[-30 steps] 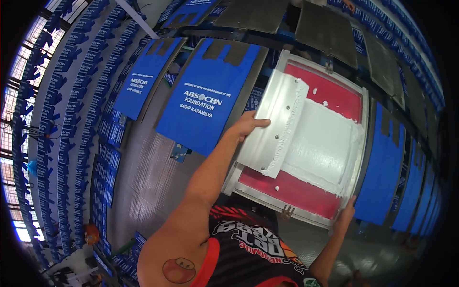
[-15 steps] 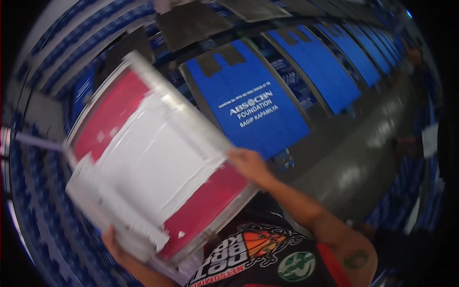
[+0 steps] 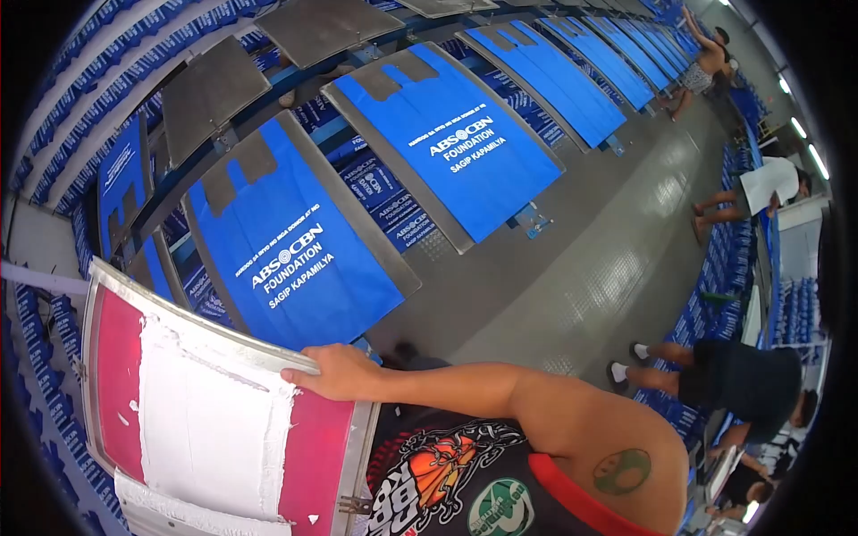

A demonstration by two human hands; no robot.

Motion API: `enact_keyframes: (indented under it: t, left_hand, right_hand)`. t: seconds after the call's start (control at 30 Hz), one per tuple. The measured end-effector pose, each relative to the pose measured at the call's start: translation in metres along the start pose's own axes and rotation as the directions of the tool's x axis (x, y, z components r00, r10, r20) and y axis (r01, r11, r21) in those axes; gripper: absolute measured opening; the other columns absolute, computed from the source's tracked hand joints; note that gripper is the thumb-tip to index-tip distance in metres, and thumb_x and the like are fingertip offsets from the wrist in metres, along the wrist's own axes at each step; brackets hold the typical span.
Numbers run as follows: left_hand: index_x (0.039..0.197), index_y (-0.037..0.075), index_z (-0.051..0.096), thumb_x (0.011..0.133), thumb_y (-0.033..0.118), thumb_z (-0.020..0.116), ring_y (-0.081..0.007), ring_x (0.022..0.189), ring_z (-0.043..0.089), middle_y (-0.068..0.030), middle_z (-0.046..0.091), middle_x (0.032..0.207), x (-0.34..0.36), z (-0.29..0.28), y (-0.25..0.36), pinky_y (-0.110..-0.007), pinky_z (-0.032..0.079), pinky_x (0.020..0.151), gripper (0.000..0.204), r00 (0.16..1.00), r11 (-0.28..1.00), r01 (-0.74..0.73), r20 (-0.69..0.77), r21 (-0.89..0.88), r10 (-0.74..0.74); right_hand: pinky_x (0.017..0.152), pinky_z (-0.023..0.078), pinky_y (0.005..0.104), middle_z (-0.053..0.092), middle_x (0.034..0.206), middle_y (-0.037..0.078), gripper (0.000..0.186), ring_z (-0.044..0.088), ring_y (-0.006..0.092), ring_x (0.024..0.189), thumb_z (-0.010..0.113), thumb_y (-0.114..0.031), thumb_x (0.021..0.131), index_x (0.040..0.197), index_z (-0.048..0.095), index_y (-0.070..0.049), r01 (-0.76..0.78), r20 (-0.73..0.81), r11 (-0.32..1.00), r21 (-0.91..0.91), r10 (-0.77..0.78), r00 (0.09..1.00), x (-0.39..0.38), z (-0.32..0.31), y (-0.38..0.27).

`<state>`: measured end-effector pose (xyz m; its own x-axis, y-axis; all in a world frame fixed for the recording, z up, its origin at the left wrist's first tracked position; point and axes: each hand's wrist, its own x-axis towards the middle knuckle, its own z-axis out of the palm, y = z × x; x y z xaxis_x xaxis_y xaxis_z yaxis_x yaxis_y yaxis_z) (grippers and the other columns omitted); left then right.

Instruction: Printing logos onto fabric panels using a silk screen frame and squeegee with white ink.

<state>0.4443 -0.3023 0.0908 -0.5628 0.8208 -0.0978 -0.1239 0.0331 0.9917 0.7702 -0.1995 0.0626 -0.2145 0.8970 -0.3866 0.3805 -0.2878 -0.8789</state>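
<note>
My right hand (image 3: 335, 373) grips the metal edge of a screen-printing frame (image 3: 361, 447), its fingers closed over the corner nearest the boards. The frame has pink mesh with a wide band of thick white ink (image 3: 214, 415) spread over its middle. Along its lower side lies an ink-coated white bar (image 3: 197, 516), perhaps a squeegee, cut off by the picture's edge. My left hand is out of view. Just beyond the frame, a blue bag (image 3: 295, 241) with white print lies flat on a grey board.
More printed blue bags (image 3: 456, 143) lie on boards in a row running away to the right. Bare grey boards (image 3: 326, 31) stand behind them. Blue printed pieces (image 3: 54, 152) hang in rows at left. Several people, one in dark clothes (image 3: 742, 384), are along the right side of the aisle.
The frame has swung down and left, uncovering the printed blue bag beneath it. My right hand moved left with it. My left hand, at the frame's lower side before, has left the view.
</note>
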Motion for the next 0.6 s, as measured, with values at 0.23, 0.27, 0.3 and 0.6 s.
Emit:
enact_keyframes:
  t: [0.23,0.27,0.3,0.6]
  left_hand:
    - [0.132,-0.006,0.041,0.087,0.024,0.052,-0.0327,0.117,0.051,-0.0232,0.048,0.131,-0.040,-0.074,0.010,-0.043,0.047,0.093,0.056,0.957,0.959,-0.184,-0.182,0.214,0.224]
    - [0.132,-0.006,0.041,0.087,0.024,0.052,-0.0328,0.117,0.051,-0.0232,0.048,0.131,-0.059,-0.099,0.022,-0.043,0.047,0.093,0.056,0.933,0.938,-0.206,-0.234,0.278,0.274]
    - [0.132,-0.006,0.041,0.087,0.025,0.052,-0.0329,0.117,0.051,-0.0232,0.048,0.131,-0.079,-0.126,0.033,-0.043,0.047,0.094,0.056,0.899,0.913,-0.220,-0.292,0.343,0.327]
    - [0.129,-0.012,0.038,0.086,0.029,0.058,-0.0364,0.090,0.065,-0.0268,0.057,0.115,-0.143,-0.218,0.104,-0.046,0.057,0.078,0.063,0.757,0.998,-0.037,-0.654,-0.045,-0.001]
  right_hand:
    - [0.081,0.049,0.0469,0.065,0.095,0.026,0.069,0.064,0.0417,0.090,0.048,-0.062,0.086,0.107,0.062,0.001,0.084,0.262,0.993,-0.087,-0.058,0.963,0.014,0.076,-0.019]
    - [0.081,0.049,0.0470,0.065,0.095,0.026,0.069,0.063,0.0419,0.090,0.048,-0.062,0.086,0.107,0.062,0.002,0.086,0.292,0.986,-0.143,-0.041,0.956,0.016,0.087,-0.022]
    - [0.081,0.049,0.0469,0.065,0.094,0.026,0.069,0.063,0.0420,0.090,0.049,-0.062,0.086,0.108,0.062,0.001,0.079,0.300,0.987,-0.139,-0.034,0.953,0.017,0.090,-0.029]
    - [0.078,0.051,0.0437,0.067,0.086,0.021,0.069,0.066,0.0365,0.087,0.052,-0.063,0.084,0.112,0.061,-0.001,0.120,0.499,0.985,-0.127,-0.041,0.865,0.027,0.167,-0.058]
